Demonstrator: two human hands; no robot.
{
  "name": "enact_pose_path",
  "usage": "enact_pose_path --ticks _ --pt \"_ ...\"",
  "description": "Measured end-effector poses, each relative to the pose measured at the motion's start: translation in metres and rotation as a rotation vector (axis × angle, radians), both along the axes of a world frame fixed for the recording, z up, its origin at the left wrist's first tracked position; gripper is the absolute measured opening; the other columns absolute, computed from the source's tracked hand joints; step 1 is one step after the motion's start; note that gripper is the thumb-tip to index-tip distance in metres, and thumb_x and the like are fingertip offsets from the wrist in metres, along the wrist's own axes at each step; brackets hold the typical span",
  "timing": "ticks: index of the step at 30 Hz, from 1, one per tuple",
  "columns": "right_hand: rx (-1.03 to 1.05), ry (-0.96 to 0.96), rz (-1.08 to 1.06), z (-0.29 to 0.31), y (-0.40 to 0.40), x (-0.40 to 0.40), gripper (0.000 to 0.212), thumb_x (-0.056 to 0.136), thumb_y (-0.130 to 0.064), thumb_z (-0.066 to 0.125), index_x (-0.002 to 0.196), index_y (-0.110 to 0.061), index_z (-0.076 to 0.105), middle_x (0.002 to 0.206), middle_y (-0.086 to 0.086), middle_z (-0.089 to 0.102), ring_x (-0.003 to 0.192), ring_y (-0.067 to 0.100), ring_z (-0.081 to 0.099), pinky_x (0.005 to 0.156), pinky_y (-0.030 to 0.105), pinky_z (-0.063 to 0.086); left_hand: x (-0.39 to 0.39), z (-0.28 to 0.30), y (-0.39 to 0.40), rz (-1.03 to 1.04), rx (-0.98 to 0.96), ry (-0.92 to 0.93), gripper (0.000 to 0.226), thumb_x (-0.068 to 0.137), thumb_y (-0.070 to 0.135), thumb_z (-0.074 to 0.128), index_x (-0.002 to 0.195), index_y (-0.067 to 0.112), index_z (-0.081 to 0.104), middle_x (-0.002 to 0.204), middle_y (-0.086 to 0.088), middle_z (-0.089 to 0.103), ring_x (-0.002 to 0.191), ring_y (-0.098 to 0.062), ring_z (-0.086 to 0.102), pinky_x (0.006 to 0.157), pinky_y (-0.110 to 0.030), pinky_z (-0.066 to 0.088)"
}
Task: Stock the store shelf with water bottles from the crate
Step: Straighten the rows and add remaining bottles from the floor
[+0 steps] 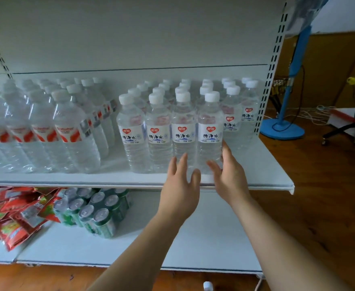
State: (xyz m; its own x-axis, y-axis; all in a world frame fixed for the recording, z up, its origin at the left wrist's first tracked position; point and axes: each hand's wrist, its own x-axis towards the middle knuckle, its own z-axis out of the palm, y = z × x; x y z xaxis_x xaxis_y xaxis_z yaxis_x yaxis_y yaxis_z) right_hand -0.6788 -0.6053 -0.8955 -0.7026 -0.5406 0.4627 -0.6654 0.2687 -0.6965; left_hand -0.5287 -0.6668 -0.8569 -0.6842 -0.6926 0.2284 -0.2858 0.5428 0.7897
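The water bottle (pixel 209 131) I care about is the front-right one of the heart-label group, standing upright on the shelf (pixel 273 164) with its white cap up, so its long axis runs straight up and down. It stands shoulder to shoulder with its neighbour bottle (pixel 184 131) on its left. My hands are just in front of it and slightly below, at the shelf's front edge. My right hand (pixel 230 175) is the nearer: its fingers are loosely spread and lie along the bottle's lower right side, seemingly touching it, though I can't tell whether there is any real pressure. My left hand (pixel 180 185) is relaxed with straight fingers reaching up toward the base of the neighbour bottle and the seam between the two; it holds nothing. So the bottle lies dead ahead and a little up from both palms, flanked more than gripped. I judge the coming move to be a nudge or a squaring-up of this front row, and it turns on pushing low on the bottle, since a tall upright bottle could tip if pushed high. To the right the shelf has bare room. The red-label bottles (pixel 67 131) stand well apart to the left. The crate is not in view.
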Motion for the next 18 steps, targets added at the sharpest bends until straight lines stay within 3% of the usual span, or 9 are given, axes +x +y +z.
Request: enact_pose_path --ticks 7,10,13,15,18 --pt "0.076 0.068 -0.092 0.0 -0.001 0.007 0.067 0.101 -0.048 0.046 0.158 -0.027 0.016 0.143 0.002 0.055 0.12 0.026 0.059 0.09 0.037 0.047 -0.002 -0.011 -0.013 -0.029 0.014 0.035 0.054 0.103 0.034 0.044 0.155 0.023 0.03 0.165 -0.001 0.018 0.138 -0.026 0.043 0.111 -0.035 0.037" --pt "0.122 0.05 -0.135 -0.002 -0.001 0.011 0.064 0.101 -0.051 0.042 0.155 -0.024 0.023 0.137 0.005 0.056 0.118 0.027 0.059 0.091 0.039 0.049 0.002 -0.01 -0.013 -0.019 0.067 0.071 0.051 0.1 0.033 0.05 0.149 0.021 0.041 0.157 0.0 0.033 0.135 -0.02 0.046 0.107 -0.028 0.037" --pt "0.103 0.081 -0.203 -0.01 0.003 0.03 0.066 0.1 -0.052 0.043 0.153 -0.016 0.027 0.137 0.008 0.051 0.119 0.024 0.054 0.093 0.041 0.05 0.009 -0.011 -0.009 0.043 0.11 0.166 0.039 0.097 0.033 0.055 0.134 0.02 0.053 0.137 0.002 0.05 0.115 -0.011 0.056 0.097 -0.028 0.044" --pt "0.007 0.087 -0.25 -0.018 0.01 0.052 0.063 0.1 -0.052 0.044 0.149 -0.013 0.034 0.139 0.006 0.049 0.123 0.02 0.05 0.096 0.032 0.048 0.017 -0.017 -0.005 0.088 0.129 0.28 0.026 0.096 0.033 0.057 0.12 0.022 0.058 0.117 0.005 0.059 0.099 -0.003 0.06 0.087 -0.027 0.049" --pt "-0.1 0.181 -0.299 -0.037 0.029 0.087 0.049 0.102 -0.048 0.044 0.137 -0.014 0.051 0.134 0.002 0.054 0.119 0.011 0.052 0.093 0.004 0.036 0.033 -0.033 0.0 0.056 0.204 0.336 0.012 0.096 0.036 0.057 0.105 0.028 0.058 0.089 0.01 0.065 0.085 -0.001 0.061 0.073 -0.023 0.05"
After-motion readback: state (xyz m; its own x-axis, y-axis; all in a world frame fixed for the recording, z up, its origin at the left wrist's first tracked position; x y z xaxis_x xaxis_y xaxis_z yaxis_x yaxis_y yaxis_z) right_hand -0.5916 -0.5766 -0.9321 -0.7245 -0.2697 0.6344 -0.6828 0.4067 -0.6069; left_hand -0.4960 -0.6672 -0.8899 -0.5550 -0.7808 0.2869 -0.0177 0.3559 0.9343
